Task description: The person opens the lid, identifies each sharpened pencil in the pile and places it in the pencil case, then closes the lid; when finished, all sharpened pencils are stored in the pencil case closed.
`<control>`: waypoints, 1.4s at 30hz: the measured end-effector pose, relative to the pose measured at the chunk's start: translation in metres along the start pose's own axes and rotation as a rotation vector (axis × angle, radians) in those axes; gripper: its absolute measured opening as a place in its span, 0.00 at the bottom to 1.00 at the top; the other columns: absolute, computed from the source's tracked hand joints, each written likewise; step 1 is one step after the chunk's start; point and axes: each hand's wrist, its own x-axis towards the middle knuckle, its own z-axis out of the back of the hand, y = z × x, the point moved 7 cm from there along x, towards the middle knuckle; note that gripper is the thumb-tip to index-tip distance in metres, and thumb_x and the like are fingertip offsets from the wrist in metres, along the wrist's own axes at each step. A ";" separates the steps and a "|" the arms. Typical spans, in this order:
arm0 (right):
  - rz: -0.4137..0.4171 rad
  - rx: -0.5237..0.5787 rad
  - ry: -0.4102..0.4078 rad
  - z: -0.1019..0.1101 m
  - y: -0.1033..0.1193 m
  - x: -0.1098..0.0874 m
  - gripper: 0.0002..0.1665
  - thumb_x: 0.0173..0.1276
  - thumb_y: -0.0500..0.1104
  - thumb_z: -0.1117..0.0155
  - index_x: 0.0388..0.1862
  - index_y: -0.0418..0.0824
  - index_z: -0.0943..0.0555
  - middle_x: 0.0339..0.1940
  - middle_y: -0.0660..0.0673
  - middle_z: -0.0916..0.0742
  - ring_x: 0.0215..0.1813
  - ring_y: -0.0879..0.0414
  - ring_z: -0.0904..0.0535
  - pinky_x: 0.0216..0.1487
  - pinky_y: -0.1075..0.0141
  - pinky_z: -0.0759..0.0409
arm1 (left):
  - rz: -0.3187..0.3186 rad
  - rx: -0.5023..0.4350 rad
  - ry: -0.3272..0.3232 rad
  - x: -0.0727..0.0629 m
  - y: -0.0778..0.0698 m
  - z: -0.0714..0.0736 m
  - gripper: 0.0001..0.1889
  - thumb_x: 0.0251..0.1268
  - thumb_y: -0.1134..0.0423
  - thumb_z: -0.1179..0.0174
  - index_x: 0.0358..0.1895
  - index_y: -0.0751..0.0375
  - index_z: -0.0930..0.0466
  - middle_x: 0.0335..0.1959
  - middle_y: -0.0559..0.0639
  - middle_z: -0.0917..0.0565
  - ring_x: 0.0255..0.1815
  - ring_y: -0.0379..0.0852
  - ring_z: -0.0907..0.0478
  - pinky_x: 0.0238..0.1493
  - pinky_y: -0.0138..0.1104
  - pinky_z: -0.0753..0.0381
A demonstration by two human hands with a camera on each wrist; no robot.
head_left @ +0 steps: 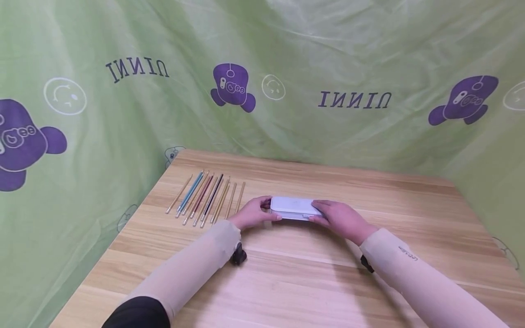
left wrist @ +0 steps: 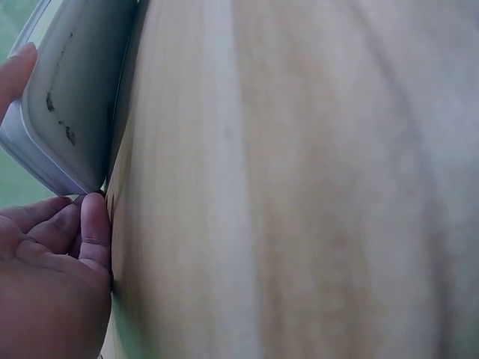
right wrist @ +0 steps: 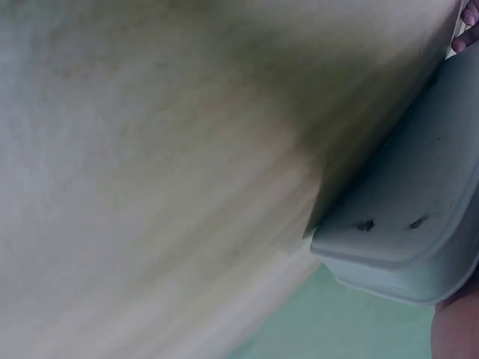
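A closed white box like a pencil case [head_left: 292,207], with a small latch on its front, is between the two hands near the middle of the wooden table. The left hand [head_left: 253,213] grips its left end, thumb at the front and fingers behind. Around the right end is the right hand [head_left: 342,219], its fingers over the lid and thumb low on the front. Dark scuffs mark a grey face of the case [left wrist: 82,105] in the left wrist view. In the right wrist view, the case [right wrist: 404,202] is tilted, its edge close over the table.
Several pencils [head_left: 201,200] lie side by side left of the case, with blue, red, dark and natural wood barrels. The wooden table [head_left: 295,282] extends toward the person. A green printed curtain [head_left: 287,127] hangs behind and around it.
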 end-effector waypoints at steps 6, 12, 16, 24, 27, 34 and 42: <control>0.015 -0.067 -0.003 0.002 -0.001 0.001 0.29 0.74 0.49 0.33 0.61 0.26 0.21 0.57 0.30 0.15 0.58 0.36 0.17 0.59 0.45 0.18 | -0.017 0.014 0.008 0.003 -0.004 -0.001 0.46 0.59 0.61 0.23 0.76 0.75 0.38 0.66 0.66 0.23 0.65 0.58 0.24 0.71 0.44 0.28; 0.011 -0.008 0.003 0.004 -0.004 0.004 0.28 0.75 0.50 0.33 0.60 0.28 0.20 0.56 0.32 0.14 0.58 0.37 0.17 0.60 0.45 0.19 | -0.022 0.027 0.013 0.002 -0.003 -0.001 0.46 0.58 0.62 0.23 0.76 0.73 0.38 0.67 0.65 0.23 0.66 0.57 0.24 0.72 0.44 0.30; 0.008 0.048 0.019 0.009 -0.007 0.007 0.26 0.75 0.50 0.34 0.58 0.29 0.18 0.54 0.34 0.13 0.59 0.37 0.17 0.62 0.45 0.21 | -0.025 0.039 0.037 0.001 -0.001 -0.003 0.51 0.54 0.62 0.21 0.78 0.71 0.41 0.72 0.65 0.27 0.68 0.58 0.27 0.75 0.45 0.35; -0.140 0.106 -0.002 0.025 -0.022 0.016 0.29 0.75 0.53 0.35 0.58 0.29 0.18 0.55 0.32 0.13 0.60 0.34 0.19 0.64 0.42 0.23 | -0.050 0.119 0.044 -0.001 0.001 -0.007 0.53 0.52 0.60 0.20 0.79 0.71 0.42 0.75 0.66 0.32 0.76 0.60 0.36 0.79 0.47 0.43; -0.188 0.110 -0.018 0.030 -0.028 0.022 0.31 0.76 0.54 0.36 0.59 0.27 0.19 0.56 0.30 0.14 0.61 0.32 0.19 0.64 0.40 0.24 | -0.078 0.156 0.043 -0.001 -0.001 -0.007 0.51 0.52 0.61 0.19 0.78 0.70 0.39 0.73 0.65 0.29 0.74 0.60 0.33 0.79 0.47 0.42; -0.277 0.105 -0.010 0.033 -0.047 0.036 0.35 0.80 0.58 0.43 0.59 0.25 0.20 0.55 0.28 0.14 0.58 0.31 0.19 0.61 0.39 0.23 | -0.122 0.199 0.040 -0.001 -0.003 -0.012 0.49 0.48 0.63 0.18 0.75 0.68 0.34 0.69 0.63 0.24 0.70 0.59 0.29 0.76 0.48 0.37; -0.346 0.025 -0.021 0.030 -0.065 0.045 0.40 0.83 0.60 0.52 0.60 0.20 0.22 0.58 0.23 0.17 0.65 0.26 0.27 0.72 0.38 0.34 | -0.121 0.276 0.043 -0.003 -0.001 -0.019 0.51 0.47 0.59 0.18 0.76 0.65 0.35 0.70 0.60 0.26 0.71 0.58 0.34 0.76 0.49 0.37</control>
